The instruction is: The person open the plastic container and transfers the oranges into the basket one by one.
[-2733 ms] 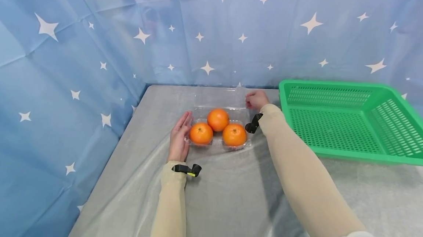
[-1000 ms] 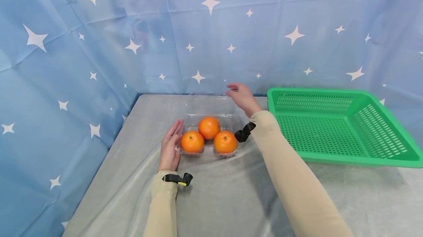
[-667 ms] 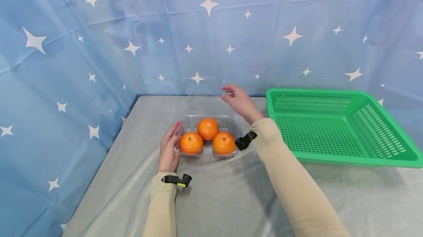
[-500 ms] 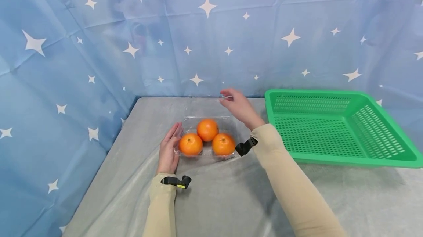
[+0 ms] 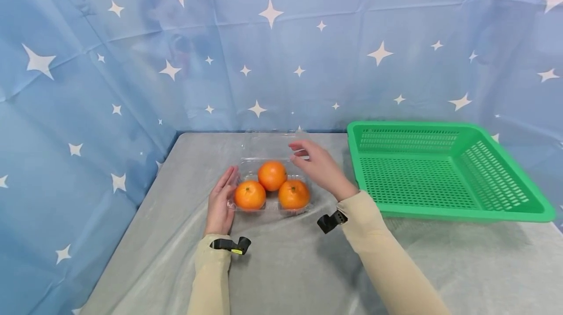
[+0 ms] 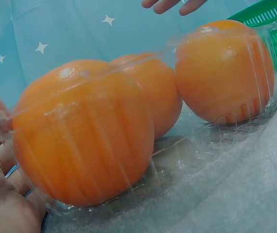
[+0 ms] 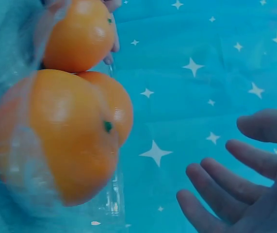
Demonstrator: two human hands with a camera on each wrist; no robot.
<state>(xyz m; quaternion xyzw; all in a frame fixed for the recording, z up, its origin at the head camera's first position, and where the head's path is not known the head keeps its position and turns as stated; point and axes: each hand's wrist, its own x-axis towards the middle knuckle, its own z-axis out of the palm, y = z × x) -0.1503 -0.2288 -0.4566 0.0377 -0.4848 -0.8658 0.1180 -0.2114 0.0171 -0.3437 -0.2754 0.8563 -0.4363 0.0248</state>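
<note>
Brings the right hand [image 5: 320, 164] nearer the oranges [image 5: 272, 175] than earlier. On the worktop [image 5: 281, 276], left of the green basket [image 5: 413, 183], steadies the clear box [image 5: 270, 202] around them with straight left fingers [image 5: 225, 178]; parts right fingers [image 7: 215, 190] loosely, empty. Probably reaching in; calls next for gentle gripping.

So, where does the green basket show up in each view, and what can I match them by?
Head: green basket at the right, around mid-height.
Left wrist: only part of it, cut off at the upper right corner.
Right wrist: not in the picture.
Shared landmark: the front-right orange, near centre in the head view, right of centre from the left wrist, large at left from the right wrist.
</note>
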